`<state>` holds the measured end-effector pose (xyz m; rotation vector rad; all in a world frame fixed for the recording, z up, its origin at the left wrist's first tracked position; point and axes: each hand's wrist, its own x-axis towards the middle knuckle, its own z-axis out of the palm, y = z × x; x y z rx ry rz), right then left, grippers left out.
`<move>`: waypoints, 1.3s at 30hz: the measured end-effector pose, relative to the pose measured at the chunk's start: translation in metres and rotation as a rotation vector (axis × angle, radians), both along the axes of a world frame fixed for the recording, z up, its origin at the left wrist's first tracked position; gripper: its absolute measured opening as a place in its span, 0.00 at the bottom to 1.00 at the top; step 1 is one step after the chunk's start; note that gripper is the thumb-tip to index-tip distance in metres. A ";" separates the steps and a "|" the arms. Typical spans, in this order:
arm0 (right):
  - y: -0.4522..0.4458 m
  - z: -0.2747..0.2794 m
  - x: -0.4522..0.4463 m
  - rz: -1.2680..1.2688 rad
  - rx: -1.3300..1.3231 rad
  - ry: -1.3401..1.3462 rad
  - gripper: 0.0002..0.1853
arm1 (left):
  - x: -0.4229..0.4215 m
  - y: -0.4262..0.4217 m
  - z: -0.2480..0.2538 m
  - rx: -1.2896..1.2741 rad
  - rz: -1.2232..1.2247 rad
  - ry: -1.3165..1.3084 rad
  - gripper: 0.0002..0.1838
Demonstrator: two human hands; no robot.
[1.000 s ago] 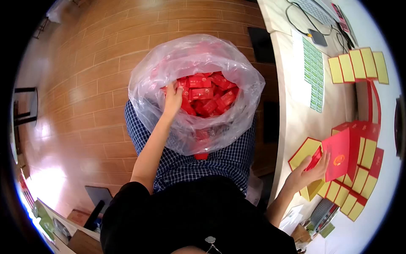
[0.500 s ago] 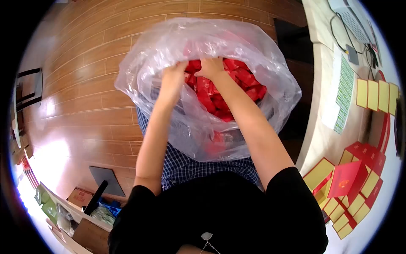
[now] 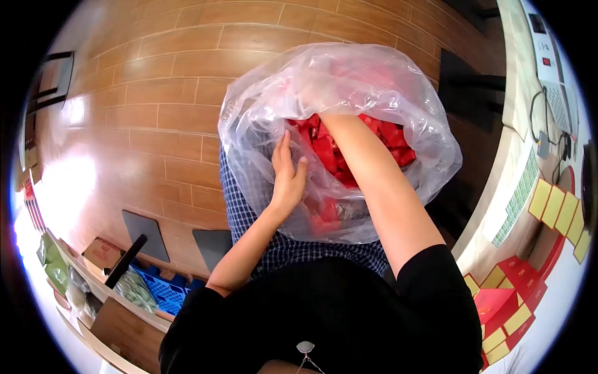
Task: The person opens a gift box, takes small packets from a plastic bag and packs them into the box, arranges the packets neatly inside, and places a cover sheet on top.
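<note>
A large clear plastic bag [image 3: 249, 106] stands open in front of my lap, holding many small red packets [image 3: 327, 153]. My left hand [image 3: 289, 177] rests at the bag's near left rim, its fingers stretched out against the plastic. My right forearm reaches over the packets and in under the far fold of the bag. Only a blurred shape of my right hand [image 3: 316, 90] shows through the cloudy plastic, so its fingers and anything in them are hidden.
To the right runs a pale table [image 3: 483, 206] with a green-and-white printed sheet [image 3: 518, 198], cables and red-and-yellow boxes [image 3: 517, 311]. A blue crate [image 3: 163, 292] and a cardboard box [image 3: 103, 252] stand at lower left. Brown tiles [image 3: 174, 112] cover the floor.
My left hand has come out of the bag's mouth to its near left rim. My right hand has gone deeper under the far plastic. The view has shifted, placing the bag further right.
</note>
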<state>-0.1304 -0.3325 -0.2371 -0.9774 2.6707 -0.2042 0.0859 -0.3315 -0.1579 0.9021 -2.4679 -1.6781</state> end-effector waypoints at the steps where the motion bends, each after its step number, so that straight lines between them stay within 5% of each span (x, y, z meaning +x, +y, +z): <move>1: 0.000 0.000 -0.002 0.002 0.026 -0.022 0.52 | 0.002 -0.003 0.000 -0.007 -0.013 0.016 0.35; 8: 0.049 0.024 0.027 0.030 0.329 -0.228 0.54 | 0.004 -0.007 -0.012 0.011 0.033 0.064 0.35; 10: 0.117 -0.005 0.060 0.140 0.053 -0.107 0.55 | 0.007 -0.007 -0.021 -0.022 0.022 0.092 0.33; 12: 0.136 0.022 0.088 0.177 0.324 -0.212 0.53 | 0.009 -0.007 -0.025 -0.029 0.008 0.114 0.31; 15: 0.164 0.021 0.129 0.286 0.391 -0.067 0.50 | 0.008 -0.004 -0.025 -0.036 0.008 0.169 0.26; 17: 0.184 0.001 0.155 -0.011 0.328 -0.389 0.47 | 0.009 -0.002 -0.027 -0.013 0.014 0.154 0.24; 19: 0.201 0.003 0.165 -0.073 0.174 -0.396 0.41 | 0.011 0.000 -0.028 -0.002 0.004 0.169 0.23; 23: 0.209 0.028 0.165 -0.604 -0.518 -0.369 0.28 | 0.013 -0.001 -0.029 0.090 -0.038 0.162 0.21; 26: 0.203 0.062 0.161 -0.649 -0.765 -0.446 0.22 | 0.012 0.008 -0.032 0.434 -0.046 0.149 0.18; 28: 0.194 0.081 0.168 -0.916 -1.070 -0.854 0.21 | 0.013 0.016 -0.017 0.836 -0.052 0.080 0.19; 31: 0.189 0.095 0.177 -0.846 -1.027 -0.873 0.25 | 0.017 0.035 0.008 0.885 -0.201 0.136 0.22; 33: 0.187 0.107 0.188 -0.532 -0.643 -0.416 0.28 | 0.020 0.048 0.018 0.768 -0.201 0.123 0.23; 35: 0.181 0.125 0.195 -0.513 -0.474 -0.351 0.28 | 0.018 0.055 0.029 0.643 -0.135 0.129 0.22; 39: 0.191 0.118 0.208 -0.564 -0.698 -0.324 0.27 | 0.016 0.061 0.043 0.689 0.040 0.101 0.22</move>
